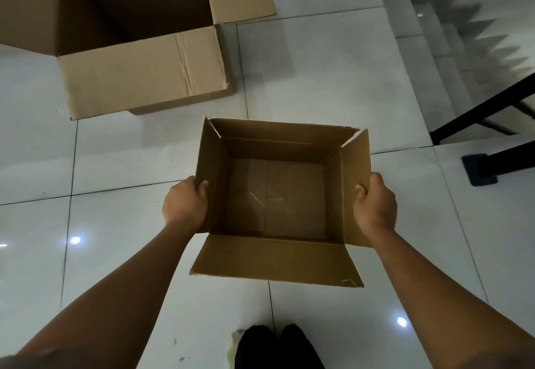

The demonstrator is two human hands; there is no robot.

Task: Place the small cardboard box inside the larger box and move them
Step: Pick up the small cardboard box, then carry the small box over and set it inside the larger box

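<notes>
From the head cam I look straight down at a glossy white tiled floor. My left hand and right hand grip a small cardboard box by its two side flaps, one hand per side, arms stretched fwd. On each hand the thumb hooks over the flap's top edge onto the inner face; the other fingers wrap round the outside, hidden behind the cardboard, so I cannot tell if they are spread or pressed together. The box is open at the top and empty: I see its bare bottom w/ a center seam. Its near flap hangs outward toward me, the far flap stands about upright. The box sits near the middle of the view, over the floor; whether it rests on the tiles or is lifted clear I cannot tell. The larger box stands on the floor toward the far-left corner of the view, well apart from the small one, also open (its inside is dark, contents not visible), w/ one flap folded down toward me and another spread out to the right. At the far right, stairs run down beside a black railing. Two dark shoes show at the bottom edge.
</notes>
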